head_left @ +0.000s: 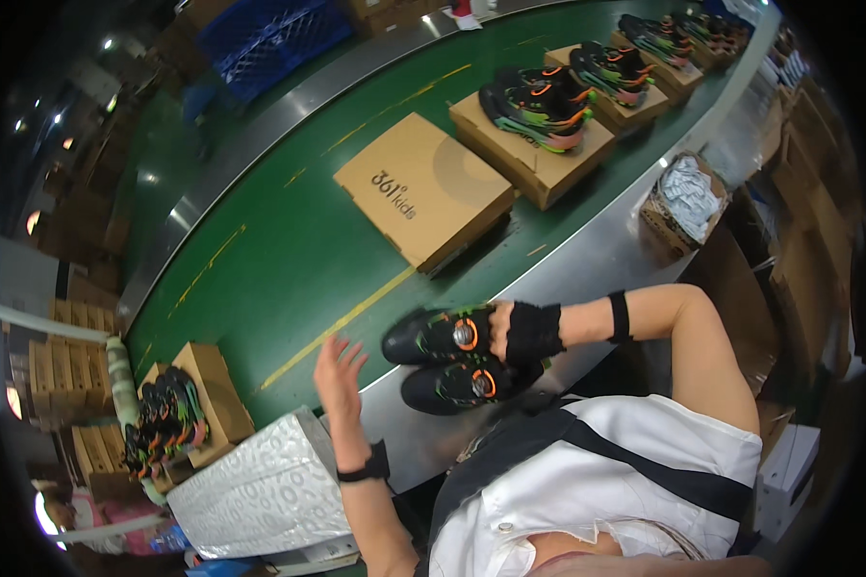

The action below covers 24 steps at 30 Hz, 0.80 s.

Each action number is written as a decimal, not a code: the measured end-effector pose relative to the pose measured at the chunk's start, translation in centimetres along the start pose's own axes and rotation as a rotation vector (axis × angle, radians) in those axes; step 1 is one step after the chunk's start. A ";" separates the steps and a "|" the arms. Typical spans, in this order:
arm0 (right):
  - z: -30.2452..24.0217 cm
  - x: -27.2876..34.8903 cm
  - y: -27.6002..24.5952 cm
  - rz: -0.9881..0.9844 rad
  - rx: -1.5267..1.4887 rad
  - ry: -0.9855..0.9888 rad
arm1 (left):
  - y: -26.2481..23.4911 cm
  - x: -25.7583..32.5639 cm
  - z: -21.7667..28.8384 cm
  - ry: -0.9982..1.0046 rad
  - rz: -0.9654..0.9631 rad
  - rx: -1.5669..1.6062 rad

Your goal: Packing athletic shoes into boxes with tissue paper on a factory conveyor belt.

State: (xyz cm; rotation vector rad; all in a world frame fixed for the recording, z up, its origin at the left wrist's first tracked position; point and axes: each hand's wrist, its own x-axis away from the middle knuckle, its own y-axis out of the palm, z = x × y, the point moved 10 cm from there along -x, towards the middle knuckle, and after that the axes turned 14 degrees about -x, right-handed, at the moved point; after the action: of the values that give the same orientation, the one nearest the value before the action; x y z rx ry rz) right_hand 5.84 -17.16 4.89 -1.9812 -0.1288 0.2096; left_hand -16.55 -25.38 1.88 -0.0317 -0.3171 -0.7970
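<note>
My right hand [500, 329], with a black cuff at the wrist, grips a pair of black sneakers [433, 335] by the heel end. The sneakers have orange and green trim and a round silver-and-orange dial on each. They are held side by side over the metal edge [394, 423] of the belt, toes pointing left. To their left, my left hand [339, 377] is raised with fingers apart and nothing in it. Beyond both hands, a closed brown shoe box [423, 188] lies on the green conveyor belt [260, 298].
Farther right on the belt, several shoe boxes [539, 173] carry black sneakers [544, 106]. More sneakers [168, 418] rest by a box at left. A silver patterned wrapped block [260, 490] lies near my left arm. An open carton [683, 207] of crumpled paper stands at right.
</note>
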 end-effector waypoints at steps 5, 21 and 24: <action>0.3 2.7 -1.1 0.043 -0.135 0.150 | 9.4 -9.9 -3.4 -0.173 -0.116 -0.317; 11.2 -2.3 -6.6 0.608 -0.338 0.621 | 17.4 -3.3 13.7 0.598 0.222 -1.081; 11.5 -1.8 -5.5 0.660 -0.522 0.596 | 16.2 -2.3 13.6 0.577 0.206 -1.186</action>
State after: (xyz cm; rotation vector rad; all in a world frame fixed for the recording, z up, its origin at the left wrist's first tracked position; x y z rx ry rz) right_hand 1.75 -4.97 5.54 -2.4584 0.9484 -0.0093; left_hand -10.19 -10.45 15.62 -0.9136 0.7266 -0.6583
